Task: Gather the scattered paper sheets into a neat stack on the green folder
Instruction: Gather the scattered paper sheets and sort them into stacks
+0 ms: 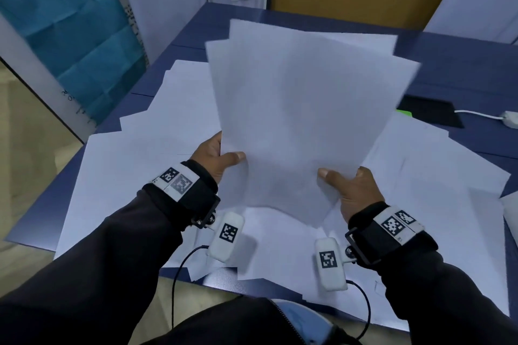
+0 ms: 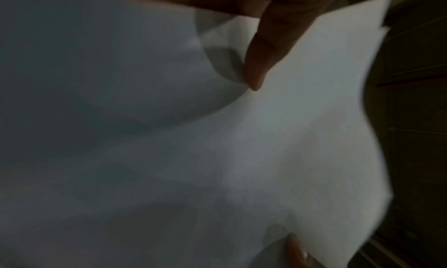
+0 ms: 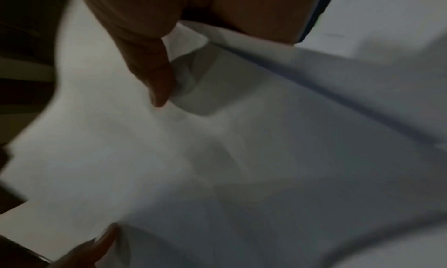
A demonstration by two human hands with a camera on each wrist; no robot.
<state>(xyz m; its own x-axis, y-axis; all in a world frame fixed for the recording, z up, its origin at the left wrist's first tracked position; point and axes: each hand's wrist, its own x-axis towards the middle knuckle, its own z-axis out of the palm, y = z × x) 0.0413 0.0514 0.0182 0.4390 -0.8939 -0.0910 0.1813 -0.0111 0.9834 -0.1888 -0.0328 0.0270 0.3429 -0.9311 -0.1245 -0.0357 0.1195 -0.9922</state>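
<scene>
I hold a loose bundle of white sheets raised above the table, its edges uneven and fanned. My left hand pinches the bundle's lower left edge, thumb on top. My right hand pinches the lower right edge the same way. In the left wrist view the thumb presses on the paper; in the right wrist view the thumb does likewise on the paper. More scattered sheets cover the blue table. Only a small green corner of the folder shows at right, behind the bundle.
A black flat device with a white cable and adapter lies at the right of the blue table. Teal paper hangs on a panel at left. The table's near edge lies just before my body.
</scene>
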